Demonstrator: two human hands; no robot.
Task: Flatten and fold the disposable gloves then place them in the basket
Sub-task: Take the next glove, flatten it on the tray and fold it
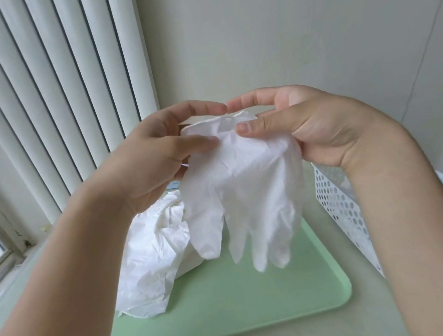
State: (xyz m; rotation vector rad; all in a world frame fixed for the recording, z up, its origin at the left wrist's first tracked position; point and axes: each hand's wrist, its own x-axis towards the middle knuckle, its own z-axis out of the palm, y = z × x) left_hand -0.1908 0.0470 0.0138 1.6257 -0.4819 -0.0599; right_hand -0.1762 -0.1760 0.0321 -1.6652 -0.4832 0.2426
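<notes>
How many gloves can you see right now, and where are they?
1 clearly separate glove, held up by the cuff between the left hand and right hand, fingers dangling. The crumpled pile on the green tray holds more, uncountable; the basket may hide others.

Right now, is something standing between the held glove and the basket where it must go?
Nothing visible does. Both hands hold the glove up above the green tray; the white basket stands open to its right.
</notes>
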